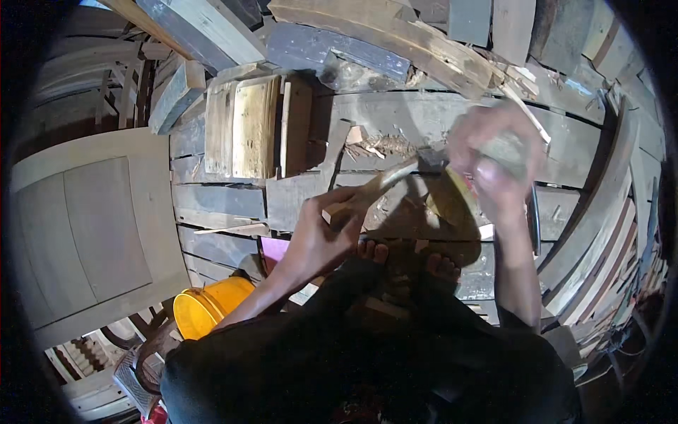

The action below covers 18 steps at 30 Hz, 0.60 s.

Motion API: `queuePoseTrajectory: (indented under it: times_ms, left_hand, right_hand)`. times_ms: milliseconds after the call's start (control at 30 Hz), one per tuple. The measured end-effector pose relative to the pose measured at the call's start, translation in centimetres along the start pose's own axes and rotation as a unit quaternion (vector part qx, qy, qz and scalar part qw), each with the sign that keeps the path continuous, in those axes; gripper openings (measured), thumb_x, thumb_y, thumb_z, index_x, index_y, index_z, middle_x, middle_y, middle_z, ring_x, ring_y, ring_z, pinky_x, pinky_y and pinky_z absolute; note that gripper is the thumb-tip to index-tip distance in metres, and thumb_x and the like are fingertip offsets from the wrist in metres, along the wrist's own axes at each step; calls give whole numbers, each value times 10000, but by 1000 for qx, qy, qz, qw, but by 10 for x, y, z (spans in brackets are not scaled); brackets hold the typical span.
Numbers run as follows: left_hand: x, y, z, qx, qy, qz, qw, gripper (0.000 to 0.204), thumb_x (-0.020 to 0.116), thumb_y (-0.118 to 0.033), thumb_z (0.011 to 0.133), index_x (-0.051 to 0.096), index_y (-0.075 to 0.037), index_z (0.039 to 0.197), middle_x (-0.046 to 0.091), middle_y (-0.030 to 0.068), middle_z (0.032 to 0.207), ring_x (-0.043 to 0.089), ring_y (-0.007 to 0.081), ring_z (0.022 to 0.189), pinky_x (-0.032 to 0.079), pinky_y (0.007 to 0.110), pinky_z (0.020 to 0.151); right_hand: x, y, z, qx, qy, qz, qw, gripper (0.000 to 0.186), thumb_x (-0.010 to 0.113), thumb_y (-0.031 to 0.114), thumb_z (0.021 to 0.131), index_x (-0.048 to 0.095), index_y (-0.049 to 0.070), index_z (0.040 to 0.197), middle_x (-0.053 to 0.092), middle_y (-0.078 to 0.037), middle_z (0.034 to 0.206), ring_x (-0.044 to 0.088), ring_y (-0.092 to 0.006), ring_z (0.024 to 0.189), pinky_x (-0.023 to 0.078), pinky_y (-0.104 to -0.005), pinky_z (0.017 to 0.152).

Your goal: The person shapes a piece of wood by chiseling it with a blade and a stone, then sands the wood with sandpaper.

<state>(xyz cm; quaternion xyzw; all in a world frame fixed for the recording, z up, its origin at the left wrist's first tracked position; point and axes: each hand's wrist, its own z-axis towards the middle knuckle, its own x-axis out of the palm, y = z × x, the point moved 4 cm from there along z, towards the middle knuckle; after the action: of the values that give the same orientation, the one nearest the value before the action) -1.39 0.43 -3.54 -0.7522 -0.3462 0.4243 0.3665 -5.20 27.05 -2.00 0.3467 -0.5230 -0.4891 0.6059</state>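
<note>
My left hand is closed round the pale wooden handle of a tool. Its far end is dark and reaches toward my right hand; the kind of head is too blurred to tell. Smeared by motion, my right hand is raised at the right with its fingers bent. A pale patch shows among those fingers, and I cannot make out whether it is a held thing. Just left of that hand is a yellowish piece with a bit of red at its edge, partly hidden.
Upright boards stand beyond my left hand. Heavy beams lie across the far side, with wood chips on the plank floor. A yellow bucket and a panelled door are at left. Stacked strips line the right.
</note>
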Motion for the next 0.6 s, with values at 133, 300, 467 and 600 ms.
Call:
queuePoseTrajectory:
  times_ms: [133,300,467,600]
  left_hand:
    - [0,-13,-6,-14,24,-22,999,345,724,-84,931,684,104,1217,769,225,1049,710,162,943,566,316,796]
    - [1,-12,-3,45,36,38,998,333,707,-63,934,680,100,1223,770,221,979,702,137,899,563,328,782]
    - [0,-11,0,28,41,75,996,318,710,-39,918,687,105,1201,764,243,1003,724,161,886,563,336,776]
    - [-2,-23,-6,61,26,71,995,307,714,-29,917,701,80,1204,767,234,976,741,190,852,565,337,770]
  right_hand:
    - [-5,75,9,-155,163,56,973,297,670,346,883,539,180,1090,479,41,758,523,-104,652,387,-288,626]
    - [6,-11,-6,-22,29,26,999,305,752,256,793,632,5,917,628,-87,850,620,-165,703,496,-297,632]
    - [5,17,3,-57,41,49,996,331,772,278,784,608,18,906,608,-69,813,583,-150,654,461,-276,599]
    - [-3,68,10,-159,177,76,968,342,696,386,891,516,159,1072,513,20,752,511,-121,620,379,-299,561]
